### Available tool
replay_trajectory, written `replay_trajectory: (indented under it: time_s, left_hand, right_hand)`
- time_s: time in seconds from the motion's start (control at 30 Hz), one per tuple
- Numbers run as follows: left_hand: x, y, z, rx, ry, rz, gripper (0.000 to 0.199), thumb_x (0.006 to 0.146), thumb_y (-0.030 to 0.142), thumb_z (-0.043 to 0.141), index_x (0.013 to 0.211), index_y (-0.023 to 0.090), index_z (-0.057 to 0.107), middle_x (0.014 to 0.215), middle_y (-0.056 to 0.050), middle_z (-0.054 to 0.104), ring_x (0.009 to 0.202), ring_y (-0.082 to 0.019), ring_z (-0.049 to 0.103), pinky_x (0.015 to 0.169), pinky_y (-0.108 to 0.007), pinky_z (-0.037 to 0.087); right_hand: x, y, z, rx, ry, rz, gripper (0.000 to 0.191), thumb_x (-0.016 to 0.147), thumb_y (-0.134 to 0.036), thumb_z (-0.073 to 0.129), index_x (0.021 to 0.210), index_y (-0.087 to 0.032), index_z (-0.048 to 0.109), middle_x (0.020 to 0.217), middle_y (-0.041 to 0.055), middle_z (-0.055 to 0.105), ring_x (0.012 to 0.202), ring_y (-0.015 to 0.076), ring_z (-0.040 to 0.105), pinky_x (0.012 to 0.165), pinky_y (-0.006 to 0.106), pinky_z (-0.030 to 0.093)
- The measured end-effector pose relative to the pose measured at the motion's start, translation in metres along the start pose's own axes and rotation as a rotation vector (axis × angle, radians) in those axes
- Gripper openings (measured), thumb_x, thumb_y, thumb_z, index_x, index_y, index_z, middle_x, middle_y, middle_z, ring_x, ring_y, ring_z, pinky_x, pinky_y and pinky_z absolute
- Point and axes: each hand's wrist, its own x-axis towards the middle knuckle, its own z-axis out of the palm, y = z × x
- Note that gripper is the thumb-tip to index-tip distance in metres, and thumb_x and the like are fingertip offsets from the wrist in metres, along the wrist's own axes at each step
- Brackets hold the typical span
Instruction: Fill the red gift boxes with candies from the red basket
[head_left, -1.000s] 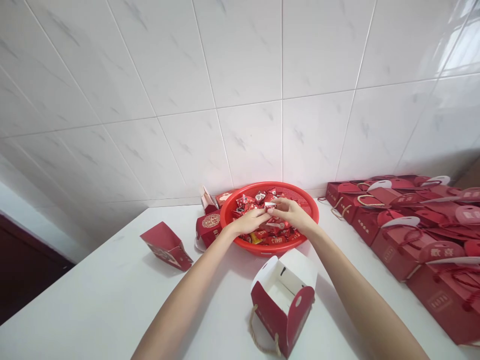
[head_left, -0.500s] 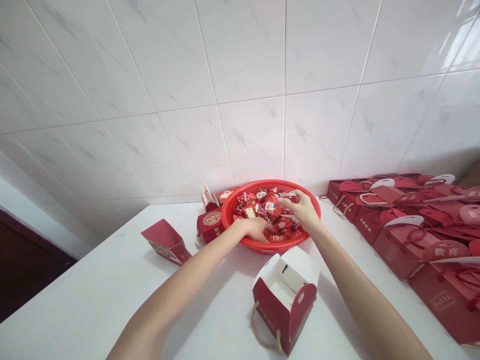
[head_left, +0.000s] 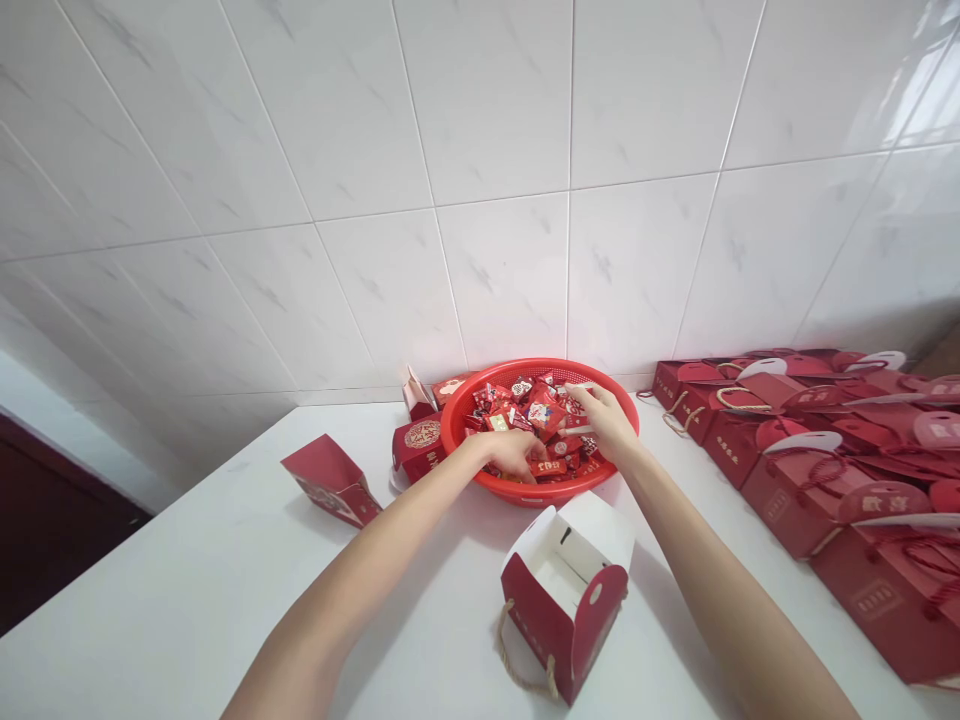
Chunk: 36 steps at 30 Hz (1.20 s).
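A red plastic basket (head_left: pixel 624 390) stands against the tiled wall, heaped with small wrapped candies (head_left: pixel 545 414). My left hand (head_left: pixel 513 452) is down among the candies at the basket's near left, fingers curled; the pile hides the fingertips and whatever they grip. At the basket's right side my right hand (head_left: pixel 606 418) has its fingers bent around a red wrapped candy (head_left: pixel 576 406). In front of the basket, between my forearms, sits an open dark-red carton (head_left: pixel 540 610) with a white inside and a rope handle. Its visible inside holds no candy.
Rows of red gift boxes (head_left: pixel 780 500) with cord handles line the right side of the white table (head_left: pixel 187 610). Left of the basket lie a patterned red box (head_left: pixel 420 447) and a tilted red carton (head_left: pixel 334 480). Behind them, another carton (head_left: pixel 417 395) leans near the wall.
My left hand has shifted slightly within the candies. The right fingers have closed in a little at the basket's right side, and a red candy shows between them. The open carton stays put.
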Motion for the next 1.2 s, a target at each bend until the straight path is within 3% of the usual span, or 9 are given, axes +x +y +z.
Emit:
replay_trajectory:
  time_s: [0.2, 0.33, 0.5, 0.77, 1.0, 1.2]
  left_hand:
    - [-0.001, -0.005, 0.006, -0.289, 0.164, 0.21, 0.032, 0.062, 0.019, 0.07, 0.094, 0.017, 0.073, 0.084, -0.002, 0.072, 0.078, -0.02, 0.067, 0.069, -0.024, 0.05]
    - [0.001, -0.008, 0.008, -0.369, 0.314, 0.249, 0.019, 0.066, 0.019, 0.07, 0.084, 0.015, 0.075, 0.082, -0.004, 0.073, 0.079, -0.019, 0.067, 0.074, -0.026, 0.051]
    - [0.002, -0.006, 0.007, -0.361, 0.457, 0.269, 0.017, 0.068, 0.017, 0.071, 0.084, 0.016, 0.075, 0.087, -0.003, 0.075, 0.084, -0.02, 0.067, 0.082, -0.029, 0.051]
    - [-0.004, -0.003, 0.003, -0.466, 0.875, 0.358, 0.015, 0.077, 0.029, 0.072, 0.084, 0.015, 0.07, 0.092, -0.006, 0.074, 0.091, -0.021, 0.067, 0.089, -0.033, 0.051]
    - [-0.002, -0.003, 0.002, -0.534, 0.984, 0.394, 0.017, 0.075, 0.03, 0.071, 0.085, 0.016, 0.068, 0.094, -0.005, 0.073, 0.091, -0.02, 0.067, 0.086, -0.033, 0.052]
    - [-0.008, 0.001, 0.001, -0.592, 1.04, 0.456, 0.02, 0.076, 0.033, 0.07, 0.087, 0.017, 0.066, 0.093, -0.004, 0.072, 0.094, -0.019, 0.065, 0.093, -0.033, 0.05]
  right_hand:
    - [0.004, 0.001, -0.002, 0.065, -0.011, 0.031, 0.015, 0.068, -0.03, 0.058, 0.081, -0.022, 0.06, 0.083, 0.005, 0.068, 0.073, 0.0219, 0.065, 0.052, 0.032, 0.058]
    - [0.005, 0.002, -0.003, 0.08, -0.006, 0.024, 0.012, 0.061, -0.025, 0.054, 0.073, -0.022, 0.055, 0.074, 0.0023, 0.064, 0.066, 0.0195, 0.063, 0.053, 0.033, 0.058]
    - [0.002, 0.003, -0.003, 0.054, -0.011, -0.001, 0.012, 0.058, -0.022, 0.058, 0.068, -0.023, 0.051, 0.069, -0.0004, 0.06, 0.068, 0.0177, 0.061, 0.056, 0.031, 0.058]
    - [-0.001, 0.001, -0.003, 0.043, -0.066, -0.022, 0.015, 0.064, -0.019, 0.064, 0.078, -0.021, 0.061, 0.079, 0.0014, 0.067, 0.074, 0.0182, 0.065, 0.059, 0.029, 0.057]
    - [-0.001, 0.0, -0.003, 0.104, -0.156, 0.086, 0.014, 0.066, -0.011, 0.066, 0.077, -0.019, 0.064, 0.076, 0.0021, 0.067, 0.069, 0.0169, 0.065, 0.061, 0.031, 0.06]
    - [-0.002, -0.005, -0.007, 0.153, -0.288, 0.207, 0.017, 0.068, -0.011, 0.07, 0.081, -0.018, 0.062, 0.082, 0.0048, 0.069, 0.072, 0.0198, 0.068, 0.061, 0.037, 0.062]
